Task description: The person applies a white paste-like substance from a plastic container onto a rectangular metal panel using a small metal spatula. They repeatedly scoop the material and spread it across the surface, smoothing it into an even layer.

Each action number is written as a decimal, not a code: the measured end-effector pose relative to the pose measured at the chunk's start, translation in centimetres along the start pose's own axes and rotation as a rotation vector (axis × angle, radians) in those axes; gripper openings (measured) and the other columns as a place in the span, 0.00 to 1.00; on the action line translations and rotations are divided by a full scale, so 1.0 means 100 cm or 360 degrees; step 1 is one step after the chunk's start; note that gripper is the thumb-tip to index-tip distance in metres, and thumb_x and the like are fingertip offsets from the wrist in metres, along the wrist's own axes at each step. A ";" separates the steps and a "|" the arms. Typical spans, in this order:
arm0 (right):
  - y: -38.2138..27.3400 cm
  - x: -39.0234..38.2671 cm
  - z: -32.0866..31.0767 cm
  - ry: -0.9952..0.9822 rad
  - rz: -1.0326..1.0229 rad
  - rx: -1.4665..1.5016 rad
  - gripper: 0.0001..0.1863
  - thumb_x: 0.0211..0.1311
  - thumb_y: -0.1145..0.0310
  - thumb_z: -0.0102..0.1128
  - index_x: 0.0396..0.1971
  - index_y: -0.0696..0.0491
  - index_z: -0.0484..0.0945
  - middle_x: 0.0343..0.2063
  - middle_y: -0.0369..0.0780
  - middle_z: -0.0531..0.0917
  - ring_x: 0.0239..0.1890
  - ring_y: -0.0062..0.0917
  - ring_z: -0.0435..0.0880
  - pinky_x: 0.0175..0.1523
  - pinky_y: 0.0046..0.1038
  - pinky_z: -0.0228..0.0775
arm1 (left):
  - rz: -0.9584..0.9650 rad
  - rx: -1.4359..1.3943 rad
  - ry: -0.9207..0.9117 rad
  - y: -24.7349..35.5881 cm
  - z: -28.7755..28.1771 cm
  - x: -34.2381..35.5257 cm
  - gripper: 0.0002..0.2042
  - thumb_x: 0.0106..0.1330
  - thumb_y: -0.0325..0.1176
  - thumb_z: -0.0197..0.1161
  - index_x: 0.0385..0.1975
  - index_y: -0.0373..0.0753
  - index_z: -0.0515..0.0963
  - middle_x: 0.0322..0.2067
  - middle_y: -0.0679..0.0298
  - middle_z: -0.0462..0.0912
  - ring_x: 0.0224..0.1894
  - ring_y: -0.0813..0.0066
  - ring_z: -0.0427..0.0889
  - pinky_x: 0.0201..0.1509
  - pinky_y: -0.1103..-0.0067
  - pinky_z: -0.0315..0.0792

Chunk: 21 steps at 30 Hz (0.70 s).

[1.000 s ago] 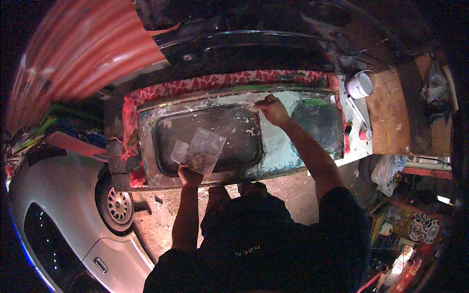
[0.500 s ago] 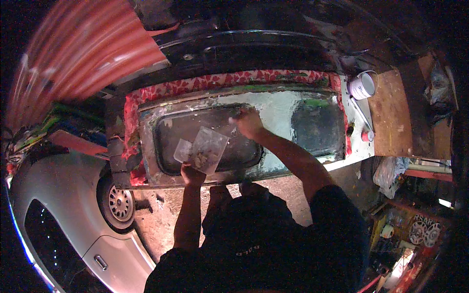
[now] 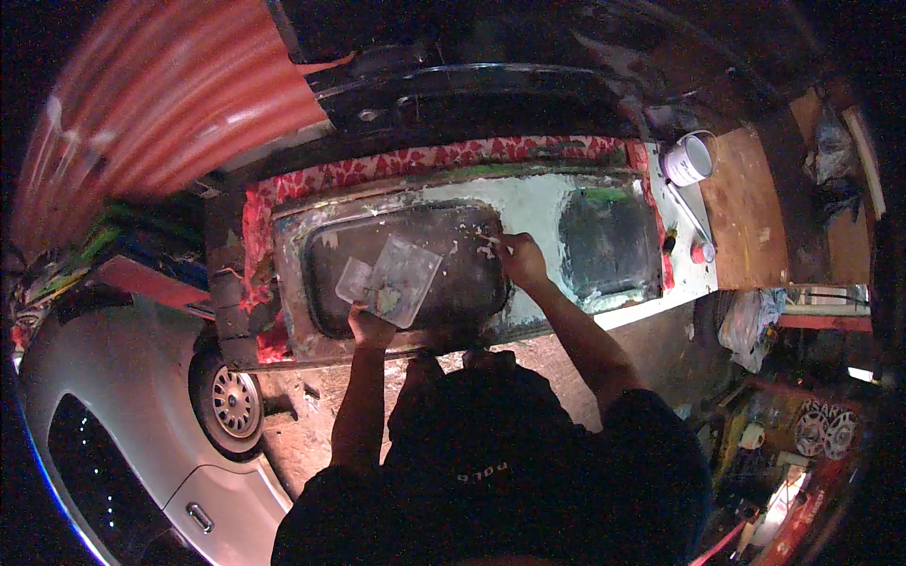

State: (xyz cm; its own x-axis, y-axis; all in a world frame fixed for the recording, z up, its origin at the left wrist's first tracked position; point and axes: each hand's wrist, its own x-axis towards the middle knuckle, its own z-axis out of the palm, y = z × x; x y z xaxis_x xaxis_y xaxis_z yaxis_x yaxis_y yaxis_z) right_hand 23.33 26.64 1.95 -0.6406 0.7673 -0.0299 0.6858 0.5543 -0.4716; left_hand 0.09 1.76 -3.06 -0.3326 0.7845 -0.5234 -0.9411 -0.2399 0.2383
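My left hand [image 3: 371, 328] is closed on the lower edge of a clear plastic sheet [image 3: 412, 267] with a lump of pale putty [image 3: 387, 300] on it. A smaller translucent piece [image 3: 355, 279] sticks out to its left, by the same fingers. My right hand [image 3: 524, 261] is closed at the right edge of the dark recess, its fingers pinched round something small that I cannot make out. Beneath both hands lies a large vehicle panel [image 3: 533, 203], partly coated in pale filler. Small white dabs [image 3: 461, 235] dot the recess beside my right fingers.
Red and white patterned cloth [image 3: 444, 151] shows along the panel's far edge. A white bucket [image 3: 688, 161] and a small red-and-white can [image 3: 703, 253] stand at the right. To the left is a silver car [image 3: 170, 415]; a plastic bag [image 3: 750, 325] hangs at the right.
My right hand has moved right and slightly nearer, from over the recess to its right edge, uncovering white dabs there. The plastic sheet in my left hand has shifted slightly away from me.
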 end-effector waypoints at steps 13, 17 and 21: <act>-0.020 -0.049 -0.063 0.0161 0.0302 0.0994 0.14 0.56 0.69 0.63 0.41 0.61 0.79 0.34 0.47 0.83 0.33 0.34 0.83 0.38 0.30 0.73 | -0.0023 0.0032 -0.0431 -0.023 0.063 -0.008 0.31 0.47 0.38 0.55 0.56 0.39 0.65 0.50 0.59 0.73 0.56 0.57 0.70 0.63 0.60 0.61; -0.049 -0.057 -0.094 0.0021 0.0214 0.1287 0.17 0.56 0.73 0.63 0.46 0.60 0.78 0.23 0.36 0.81 0.24 0.17 0.75 0.30 0.21 0.68 | 0.0031 0.0081 -0.0459 -0.034 0.102 -0.034 0.31 0.49 0.38 0.54 0.57 0.38 0.64 0.52 0.58 0.72 0.57 0.56 0.69 0.64 0.60 0.61; -0.044 -0.050 -0.081 0.0076 -0.0027 0.1282 0.16 0.56 0.74 0.63 0.45 0.62 0.78 0.22 0.37 0.81 0.23 0.17 0.77 0.29 0.21 0.68 | 0.0113 0.0106 -0.0424 -0.048 0.122 -0.049 0.30 0.50 0.38 0.53 0.57 0.38 0.64 0.53 0.58 0.71 0.58 0.56 0.69 0.64 0.60 0.60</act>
State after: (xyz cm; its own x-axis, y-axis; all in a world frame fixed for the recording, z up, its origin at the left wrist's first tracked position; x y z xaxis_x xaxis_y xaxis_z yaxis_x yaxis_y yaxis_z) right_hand 26.28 23.00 11.37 -0.6205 0.7841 0.0121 0.2051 0.1772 -0.9626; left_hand 6.98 6.09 8.34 -0.3615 0.8918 -0.2722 -0.9069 -0.2685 0.3246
